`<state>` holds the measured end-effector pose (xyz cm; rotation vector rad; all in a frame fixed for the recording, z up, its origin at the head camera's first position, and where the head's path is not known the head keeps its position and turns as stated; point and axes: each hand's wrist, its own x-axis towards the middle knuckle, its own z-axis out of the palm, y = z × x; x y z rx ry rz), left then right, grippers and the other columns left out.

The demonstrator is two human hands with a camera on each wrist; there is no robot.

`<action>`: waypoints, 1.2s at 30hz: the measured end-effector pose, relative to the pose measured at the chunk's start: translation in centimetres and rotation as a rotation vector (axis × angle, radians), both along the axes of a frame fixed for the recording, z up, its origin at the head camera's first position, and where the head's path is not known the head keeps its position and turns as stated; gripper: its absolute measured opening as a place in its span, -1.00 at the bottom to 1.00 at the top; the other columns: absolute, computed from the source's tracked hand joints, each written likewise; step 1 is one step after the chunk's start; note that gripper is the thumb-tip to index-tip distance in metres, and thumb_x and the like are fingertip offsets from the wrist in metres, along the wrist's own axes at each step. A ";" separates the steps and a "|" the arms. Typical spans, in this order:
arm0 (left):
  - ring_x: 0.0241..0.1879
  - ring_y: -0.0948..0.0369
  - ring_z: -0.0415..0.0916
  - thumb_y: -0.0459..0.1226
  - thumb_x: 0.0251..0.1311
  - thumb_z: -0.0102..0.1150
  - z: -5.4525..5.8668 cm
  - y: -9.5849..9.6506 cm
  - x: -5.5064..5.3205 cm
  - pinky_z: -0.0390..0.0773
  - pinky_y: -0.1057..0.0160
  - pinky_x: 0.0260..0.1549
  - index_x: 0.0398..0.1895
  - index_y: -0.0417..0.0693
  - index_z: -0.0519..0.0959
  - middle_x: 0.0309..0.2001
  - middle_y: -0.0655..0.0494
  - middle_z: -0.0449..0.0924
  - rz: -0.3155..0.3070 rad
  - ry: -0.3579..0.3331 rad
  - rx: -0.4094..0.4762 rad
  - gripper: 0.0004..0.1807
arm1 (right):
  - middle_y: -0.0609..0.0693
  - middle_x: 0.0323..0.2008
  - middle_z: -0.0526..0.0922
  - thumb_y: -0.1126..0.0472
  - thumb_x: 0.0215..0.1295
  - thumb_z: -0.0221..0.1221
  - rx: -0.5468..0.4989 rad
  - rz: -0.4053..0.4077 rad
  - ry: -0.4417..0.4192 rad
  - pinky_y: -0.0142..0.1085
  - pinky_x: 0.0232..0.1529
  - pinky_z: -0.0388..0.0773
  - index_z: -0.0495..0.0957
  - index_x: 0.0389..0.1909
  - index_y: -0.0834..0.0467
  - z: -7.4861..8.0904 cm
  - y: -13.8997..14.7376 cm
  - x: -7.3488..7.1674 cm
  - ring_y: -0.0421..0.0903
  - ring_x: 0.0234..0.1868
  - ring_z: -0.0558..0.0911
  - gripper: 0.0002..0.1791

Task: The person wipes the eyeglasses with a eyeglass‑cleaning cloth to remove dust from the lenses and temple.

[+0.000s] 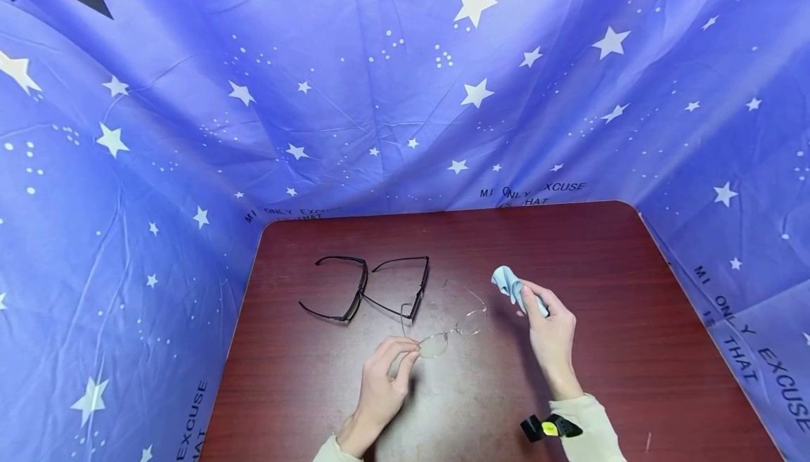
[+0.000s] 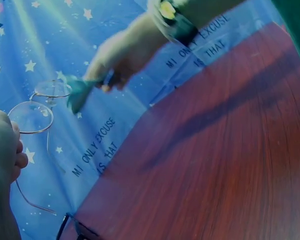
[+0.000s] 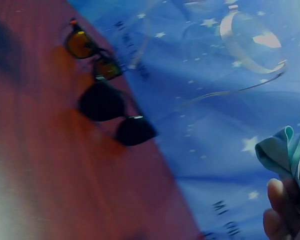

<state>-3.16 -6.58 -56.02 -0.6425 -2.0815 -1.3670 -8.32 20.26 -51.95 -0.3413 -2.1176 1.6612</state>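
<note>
Thin wire-rimmed eyeglasses (image 1: 434, 345) with clear lenses are pinched at one side by my left hand (image 1: 382, 375), held above the table. Their arms point away from me, and one round lens (image 2: 32, 117) shows large in the left wrist view. My right hand (image 1: 549, 326) grips a bunched light-blue cloth (image 1: 506, 282) a little to the right of the eyeglasses, apart from them. In the right wrist view the folds of the cloth (image 3: 277, 152) stick out past the fingers.
Two pairs of black-framed glasses lie unfolded on the reddish-brown table (image 1: 607, 258), left of centre: one pair (image 1: 354, 302) further left, the other pair (image 1: 418, 297) close beside it. A blue star-printed curtain (image 1: 380, 96) surrounds the table's far edge and sides.
</note>
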 end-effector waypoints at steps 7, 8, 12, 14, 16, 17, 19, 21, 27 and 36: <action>-0.21 0.07 0.70 -0.56 0.16 0.34 0.2 0.6 0.2 0.56 0.44 0.08 -0.26 -0.16 0.68 -0.24 -0.04 0.73 0.048 -0.099 0.125 -0.83 | 0.16 -0.41 0.77 0.29 0.45 0.25 -0.075 0.132 -0.178 -0.46 -0.52 0.61 0.69 0.02 0.35 -3.2 -2.1 1.0 -0.20 -0.55 0.68 -0.75; -0.20 0.08 0.70 -0.57 0.17 0.33 0.2 0.7 0.2 0.57 0.43 0.08 -0.26 -0.17 0.68 -0.24 -0.05 0.73 0.046 -0.113 0.150 -0.83 | 0.19 -0.40 0.77 0.28 0.45 0.26 -0.085 0.163 -0.194 -0.43 -0.52 0.61 0.69 0.02 0.35 -3.8 -2.5 1.1 -0.19 -0.55 0.68 -0.75; -0.18 0.14 0.69 -0.58 0.22 0.28 0.5 1.3 0.5 0.60 0.41 0.02 -0.25 -0.21 0.67 -0.24 -0.08 0.73 0.026 -0.228 0.280 -0.85 | 0.29 -0.36 0.76 0.33 0.43 0.26 -0.144 0.263 -0.179 -0.36 -0.53 0.64 0.69 -0.01 0.38 -4.8 -4.4 2.0 -0.17 -0.56 0.67 -0.77; -0.17 0.17 0.69 -0.58 0.24 0.26 0.6 1.6 0.7 0.62 0.40 0.00 -0.25 -0.25 0.66 -0.24 -0.12 0.72 0.015 -0.287 0.341 -0.87 | 0.26 -0.38 0.76 0.36 0.43 0.24 -0.162 0.301 -0.163 -0.36 -0.54 0.64 0.67 -0.02 0.41 -4.8 -5.6 2.5 -0.19 -0.56 0.67 -0.78; -0.17 0.23 0.69 -0.57 0.26 0.24 0.7 1.9 0.8 0.63 0.40 -0.01 -0.25 -0.30 0.65 -0.24 -0.19 0.71 0.002 -0.359 0.399 -0.91 | 0.18 -0.33 0.78 0.38 0.44 0.22 -0.190 0.331 -0.135 -0.36 -0.52 0.65 0.66 -0.02 0.43 -4.7 -6.6 3.0 -0.20 -0.55 0.68 -0.79; -0.17 0.24 0.69 -0.58 0.27 0.22 0.7 2.1 0.8 0.63 0.41 -0.03 -0.25 -0.34 0.64 -0.24 -0.25 0.70 -0.011 -0.381 0.425 -0.92 | 0.13 -0.31 0.78 0.38 0.44 0.21 -0.201 0.342 -0.123 -0.35 -0.52 0.66 0.66 -0.02 0.44 -4.6 -7.1 3.2 -0.19 -0.54 0.69 -0.78; -0.15 0.29 0.67 -0.58 0.30 0.19 0.8 2.3 1.0 0.62 0.42 -0.04 -0.23 -0.40 0.62 -0.23 -0.31 0.68 -0.042 -0.437 0.481 -0.94 | 0.02 -0.31 0.78 0.39 0.44 0.21 -0.219 0.368 -0.104 -0.33 -0.49 0.68 0.65 0.02 0.44 -4.3 -8.1 3.5 -0.17 -0.52 0.71 -0.77; -0.13 0.32 0.66 -0.58 0.32 0.15 0.9 2.5 1.1 0.62 0.43 -0.04 -0.21 -0.46 0.59 -0.21 -0.33 0.66 -0.082 -0.480 0.534 -0.94 | -0.07 -0.25 0.79 0.40 0.43 0.21 -0.228 0.413 -0.072 -0.32 -0.45 0.70 0.63 0.05 0.46 -4.0 -8.8 3.9 -0.18 -0.48 0.72 -0.74; -0.08 0.34 0.64 -0.59 0.36 0.08 1.0 2.8 1.3 0.61 0.44 -0.03 -0.17 -0.55 0.54 -0.15 -0.11 0.70 -0.163 -0.513 0.603 -0.91 | 0.07 -0.19 0.77 0.52 0.30 0.25 -0.054 0.486 0.115 -0.55 -0.14 0.62 0.68 -0.06 0.45 -4.2 -9.8 4.5 -0.38 -0.20 0.67 -0.78; -0.09 0.31 0.67 -0.58 0.38 0.03 1.2 2.5 1.4 0.61 0.42 0.01 -0.19 -0.58 0.50 -0.16 -0.11 0.71 -0.215 -0.516 0.637 -0.90 | 0.12 -0.20 0.80 0.54 0.12 0.34 0.281 0.303 0.139 -0.60 -0.01 0.52 0.76 -0.15 0.30 -5.9 -8.8 3.2 -0.13 -0.14 0.74 -0.74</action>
